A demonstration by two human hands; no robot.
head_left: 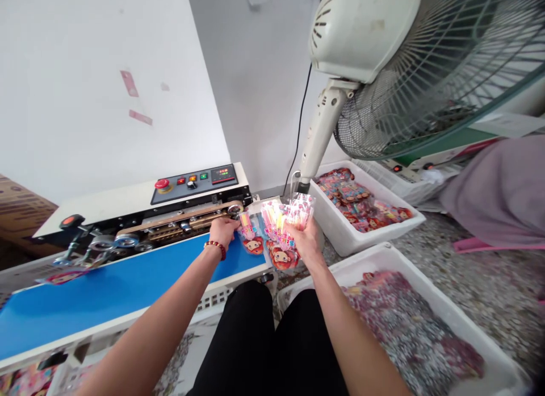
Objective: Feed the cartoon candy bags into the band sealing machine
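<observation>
My left hand, with a beaded bracelet at the wrist, pinches the top left edge of one clear plastic packet. The packet has a cartoon face printed on it and lies at the right end of the blue conveyor belt, beside the band sealing machine's intake rollers. Closed round a fanned bunch of similar packets is my right hand, just past the belt's end. Pink and yellow sticks show through the plastic. Another packet is at the machine's left end.
A large standing fan rises at the right. Two white tubs hold packets: the rear tub and the front tub by my right forearm. A person's sleeve or clothing shows at the right edge. More packets lie below the belt.
</observation>
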